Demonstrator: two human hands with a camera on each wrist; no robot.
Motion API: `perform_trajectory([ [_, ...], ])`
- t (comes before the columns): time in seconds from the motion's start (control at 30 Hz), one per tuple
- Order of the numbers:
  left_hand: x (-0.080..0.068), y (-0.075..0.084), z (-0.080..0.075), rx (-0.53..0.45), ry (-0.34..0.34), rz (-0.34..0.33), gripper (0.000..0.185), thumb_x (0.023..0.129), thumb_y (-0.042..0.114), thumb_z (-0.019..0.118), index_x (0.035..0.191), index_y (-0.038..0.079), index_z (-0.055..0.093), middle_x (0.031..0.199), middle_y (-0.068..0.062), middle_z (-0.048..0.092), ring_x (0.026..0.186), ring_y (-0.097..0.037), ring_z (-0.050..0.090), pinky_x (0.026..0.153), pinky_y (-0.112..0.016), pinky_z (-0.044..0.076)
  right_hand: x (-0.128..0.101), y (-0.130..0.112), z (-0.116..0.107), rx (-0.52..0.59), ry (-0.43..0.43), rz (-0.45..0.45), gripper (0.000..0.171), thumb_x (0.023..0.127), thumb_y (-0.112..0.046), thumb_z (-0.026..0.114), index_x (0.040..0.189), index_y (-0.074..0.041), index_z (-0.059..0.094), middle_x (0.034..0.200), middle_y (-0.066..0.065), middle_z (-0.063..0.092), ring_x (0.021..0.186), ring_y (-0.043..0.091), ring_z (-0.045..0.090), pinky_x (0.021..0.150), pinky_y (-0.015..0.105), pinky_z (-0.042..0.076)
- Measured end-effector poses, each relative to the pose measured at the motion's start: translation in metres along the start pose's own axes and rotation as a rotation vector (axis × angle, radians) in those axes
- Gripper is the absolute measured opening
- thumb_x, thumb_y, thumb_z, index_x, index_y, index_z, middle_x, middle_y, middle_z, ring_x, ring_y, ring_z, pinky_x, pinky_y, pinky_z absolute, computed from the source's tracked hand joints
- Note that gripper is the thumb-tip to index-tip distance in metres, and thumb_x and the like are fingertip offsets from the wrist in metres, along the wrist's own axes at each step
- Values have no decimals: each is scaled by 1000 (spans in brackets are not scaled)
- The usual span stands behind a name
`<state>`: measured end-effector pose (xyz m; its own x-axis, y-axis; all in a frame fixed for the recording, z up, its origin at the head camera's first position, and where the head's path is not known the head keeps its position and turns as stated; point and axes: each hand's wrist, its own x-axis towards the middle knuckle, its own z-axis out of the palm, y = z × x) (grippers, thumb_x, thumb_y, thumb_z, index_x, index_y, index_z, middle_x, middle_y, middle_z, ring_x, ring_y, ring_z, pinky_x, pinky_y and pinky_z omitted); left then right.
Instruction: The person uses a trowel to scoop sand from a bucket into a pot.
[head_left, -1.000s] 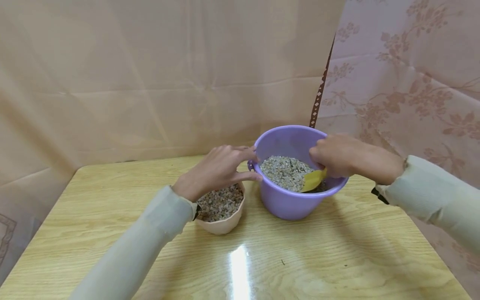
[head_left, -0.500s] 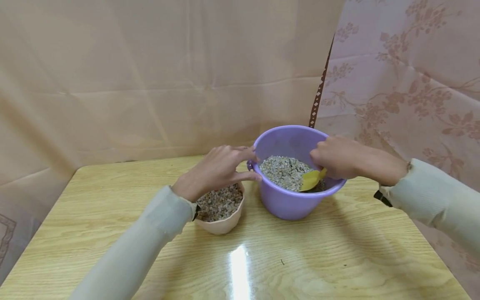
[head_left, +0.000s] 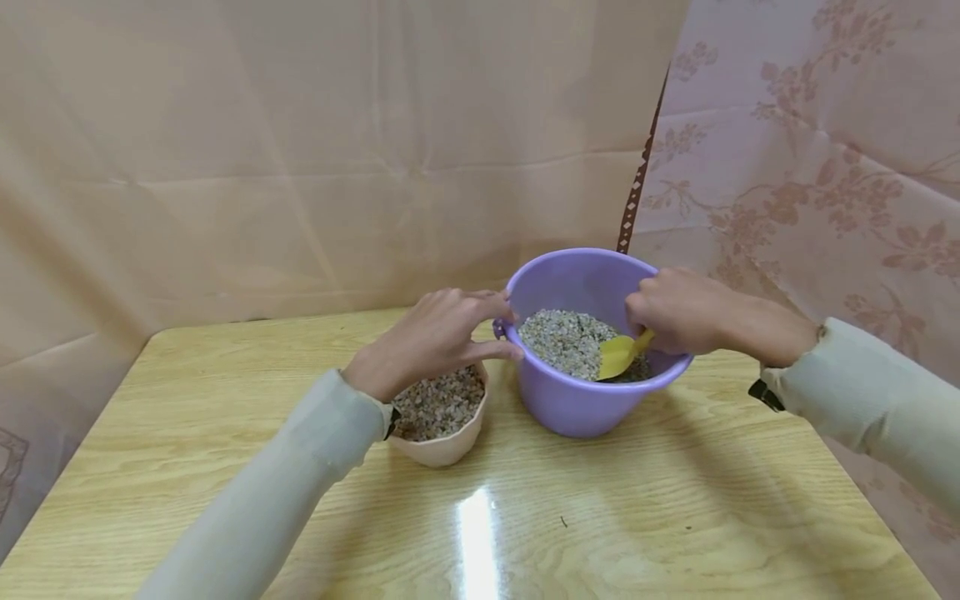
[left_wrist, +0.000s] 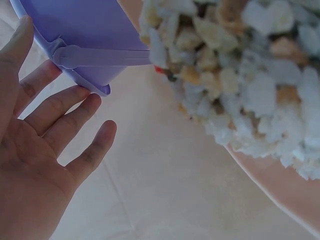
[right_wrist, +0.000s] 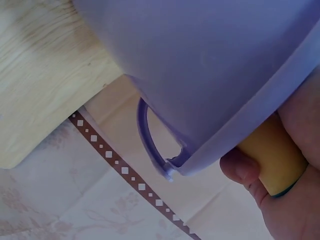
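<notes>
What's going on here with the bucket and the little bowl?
A person sits at a wooden table with a purple bucket of pale gravel and, beside it, a small pink bowl also filled with gravel. The right hand grips a yellow scoop whose blade sits in the bucket's gravel. The left hand rests on the bucket's rim with fingers fairly straight, just above the bowl.
</notes>
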<state>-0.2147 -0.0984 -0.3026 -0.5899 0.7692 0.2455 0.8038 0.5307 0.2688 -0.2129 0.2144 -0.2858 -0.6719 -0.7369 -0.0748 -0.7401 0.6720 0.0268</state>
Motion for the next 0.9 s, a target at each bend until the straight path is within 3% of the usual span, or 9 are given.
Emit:
perform_trajectory([
  [0.63, 1, 0, 0, -7, -20, -11, 41, 88, 45, 72, 114, 13, 72, 126, -7, 68, 101, -23, 70, 87, -40, 55, -1, 2, 2, 4, 16, -6, 24, 72, -7, 85, 64, -21, 66, 61, -10, 58, 49, 7, 48, 47, 25, 44],
  [0.9, -1, -1, -2, -12, -18, -8, 41, 89, 45, 71, 113, 13, 72, 128, -8, 67, 105, -26, 69, 87, -41, 55, 1, 4, 6, 101, 67, -4, 13, 73, -20, 88, 74, -23, 76, 65, -14, 66, 52, 0, 52, 48, 23, 46],
])
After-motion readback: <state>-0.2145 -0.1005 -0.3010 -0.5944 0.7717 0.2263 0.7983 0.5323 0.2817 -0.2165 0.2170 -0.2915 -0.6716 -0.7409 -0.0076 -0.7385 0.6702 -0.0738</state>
